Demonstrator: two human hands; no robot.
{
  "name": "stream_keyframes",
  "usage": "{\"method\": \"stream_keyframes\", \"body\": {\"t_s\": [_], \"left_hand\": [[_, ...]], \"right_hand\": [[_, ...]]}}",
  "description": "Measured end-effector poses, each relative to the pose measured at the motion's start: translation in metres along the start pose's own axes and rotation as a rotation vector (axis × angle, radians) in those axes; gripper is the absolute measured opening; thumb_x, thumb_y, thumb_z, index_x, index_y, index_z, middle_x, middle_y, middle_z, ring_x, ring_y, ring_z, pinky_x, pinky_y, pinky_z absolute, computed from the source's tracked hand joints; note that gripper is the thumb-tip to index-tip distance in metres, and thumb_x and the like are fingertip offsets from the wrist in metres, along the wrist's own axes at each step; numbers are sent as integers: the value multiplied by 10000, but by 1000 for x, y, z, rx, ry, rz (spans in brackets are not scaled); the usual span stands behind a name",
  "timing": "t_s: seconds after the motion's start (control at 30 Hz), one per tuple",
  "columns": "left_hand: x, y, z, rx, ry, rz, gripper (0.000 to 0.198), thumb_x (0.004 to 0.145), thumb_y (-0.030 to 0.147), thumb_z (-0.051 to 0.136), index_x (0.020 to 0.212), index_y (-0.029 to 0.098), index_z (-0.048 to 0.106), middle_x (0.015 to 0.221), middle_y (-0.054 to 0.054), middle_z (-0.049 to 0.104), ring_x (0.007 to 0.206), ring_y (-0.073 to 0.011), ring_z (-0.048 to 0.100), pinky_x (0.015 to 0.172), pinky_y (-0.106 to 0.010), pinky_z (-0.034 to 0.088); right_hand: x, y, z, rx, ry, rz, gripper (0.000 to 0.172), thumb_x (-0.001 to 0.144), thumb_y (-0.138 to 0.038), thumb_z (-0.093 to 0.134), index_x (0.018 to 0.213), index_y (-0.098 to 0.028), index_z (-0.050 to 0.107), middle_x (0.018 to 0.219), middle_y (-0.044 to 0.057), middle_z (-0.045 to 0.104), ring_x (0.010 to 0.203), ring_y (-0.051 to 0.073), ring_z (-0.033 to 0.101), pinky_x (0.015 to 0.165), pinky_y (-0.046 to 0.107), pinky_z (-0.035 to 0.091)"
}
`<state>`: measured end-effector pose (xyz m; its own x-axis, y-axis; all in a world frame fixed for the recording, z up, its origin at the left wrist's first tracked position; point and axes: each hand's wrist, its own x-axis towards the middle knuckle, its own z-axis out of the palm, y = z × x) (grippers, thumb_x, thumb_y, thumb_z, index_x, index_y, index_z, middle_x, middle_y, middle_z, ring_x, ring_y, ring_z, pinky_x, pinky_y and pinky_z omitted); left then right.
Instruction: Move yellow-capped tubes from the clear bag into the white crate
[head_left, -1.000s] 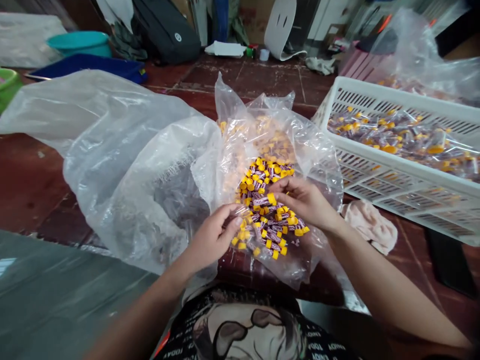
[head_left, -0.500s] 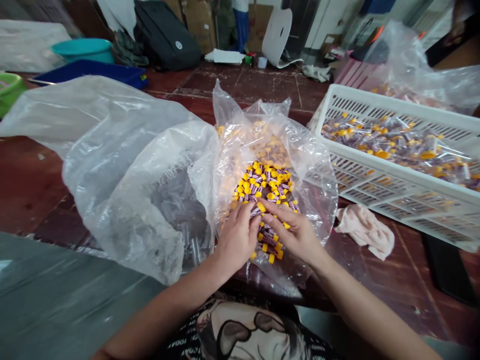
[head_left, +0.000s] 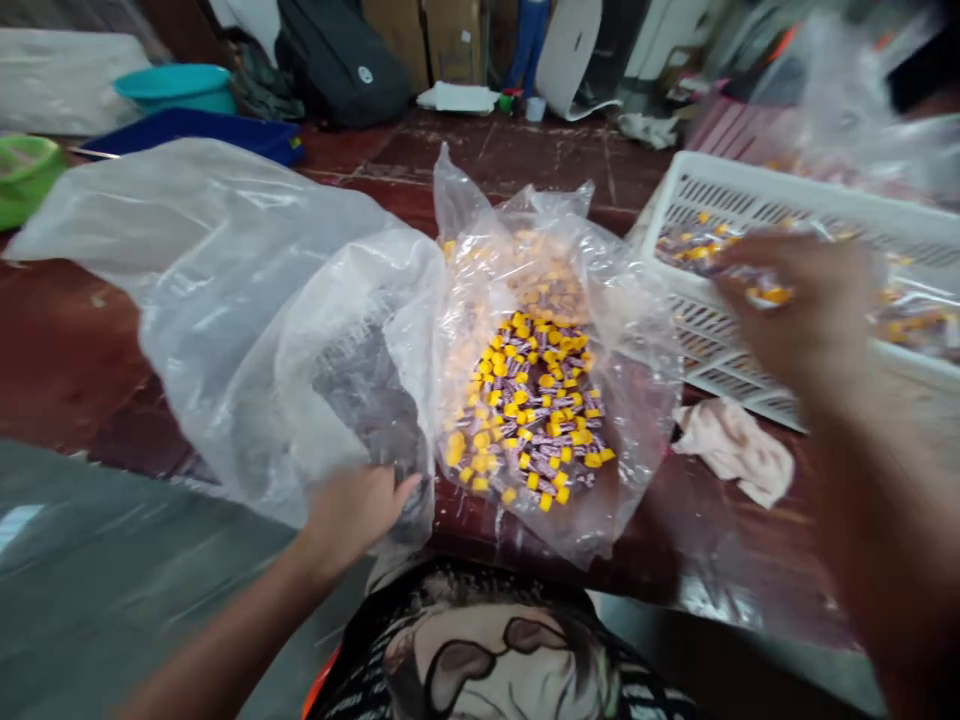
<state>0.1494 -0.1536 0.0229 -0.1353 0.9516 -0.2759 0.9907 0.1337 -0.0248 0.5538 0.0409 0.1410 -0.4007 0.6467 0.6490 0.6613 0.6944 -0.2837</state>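
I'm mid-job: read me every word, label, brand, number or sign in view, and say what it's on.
Nothing can be read for certain.
Shirt: pale lettering, too blurred.
Dark bag: round white mark, too small.
Carton: white label, too small.
Yellow-capped pieces: purple-and-white pattern, too small to tell if it's text.

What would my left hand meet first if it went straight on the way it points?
Probably the clear plastic pieces inside the cloudy bag; your left hand is at its mouth, though blur leaves the depth unclear.
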Motion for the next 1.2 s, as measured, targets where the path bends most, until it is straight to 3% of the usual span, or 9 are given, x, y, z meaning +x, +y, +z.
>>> {"method": "stream_keyframes", "body": {"t_s": [0.07, 0.2, 0.33, 0.47, 0.6, 0.77, 0.9, 1.1, 1.2], "left_hand": [[3, 4, 11, -24, 17, 10, 464, 1023, 472, 391, 915, 164, 721, 901, -164, 761, 850, -357, 738, 685, -405, 504], [7, 4, 17, -82, 104, 57, 291, 978, 336, 447, 1059, 173, 675, 1066, -147, 742, 1012, -356, 704, 759, -417, 529], [4, -6, 11, -240, 394, 100, 291, 961, 378, 487, 1125, 189, 636, 1128, -125, 704, 1109, -336, 648, 938, -451, 518], [-2, -3, -8, -471, 703, 144, 315, 964, 388, 530, 1205, 193, 588, 1191, -108, 673, 1123, -294, 620, 1014, -441, 499], [-2, 21, -24, -628, 725, 271, 315, 1000, 312, 495, 1286, 197, 566, 1164, -84, 668, 1081, -245, 626, 996, -411, 513], [16, 54, -28, -789, 415, 493, 282, 1049, 280, 416, 1291, 209, 541, 1247, -96, 621, 1179, -220, 611, 1047, -410, 488], [33, 73, -24, -862, 318, 569, 243, 1053, 345, 444, 1222, 210, 554, 1177, -100, 635, 1140, -242, 618, 1012, -454, 496], [36, 87, -26, -953, 318, 576, 231, 1060, 368, 429, 1177, 213, 553, 1191, -107, 635, 1129, -248, 608, 988, -462, 488], [35, 93, -29, -995, 331, 569, 237, 1061, 373, 423, 1172, 214, 560, 1150, -94, 640, 1085, -235, 614, 963, -444, 493]], "right_hand": [[-14, -14, 47, -79, -113, -119, 188, 976, -347, 601, 1000, -247, 758, 956, 104, 759, 917, 273, 708, 886, 471, 540], [-39, -36, 124, -232, -468, -71, 167, 978, -272, 601, 1010, -265, 765, 1005, 38, 758, 1012, 262, 672, 930, 450, 492], [-37, -52, 148, -214, -588, 49, 243, 1029, -317, 526, 1148, -236, 721, 1156, 73, 710, 1111, 247, 639, 997, 400, 478], [-29, -64, 162, -203, -640, 135, 326, 966, -462, 637, 1074, -166, 721, 1139, 140, 689, 1105, 308, 650, 958, 430, 524], [-32, -64, 165, -196, -623, 158, 218, 996, -306, 589, 1064, -143, 717, 1156, 161, 699, 1115, 313, 662, 972, 448, 531], [-42, -63, 128, 206, -418, 80, 277, 1028, -254, 532, 1280, -214, 640, 1207, 82, 723, 1036, 201, 705, 923, 349, 576], [-53, -83, 107, 488, -277, -110, 261, 1023, -262, 567, 1245, -281, 702, 1193, 34, 739, 1097, 169, 697, 987, 333, 567], [-69, -99, 115, 635, 42, 214, 252, 974, -282, 663, 1218, -283, 726, 1146, 30, 766, 1035, 173, 731, 926, 352, 612], [-77, -105, 119, 708, 46, 247, 251, 973, -289, 666, 1215, -294, 730, 1167, 26, 765, 1046, 177, 736, 950, 371, 617]]}}
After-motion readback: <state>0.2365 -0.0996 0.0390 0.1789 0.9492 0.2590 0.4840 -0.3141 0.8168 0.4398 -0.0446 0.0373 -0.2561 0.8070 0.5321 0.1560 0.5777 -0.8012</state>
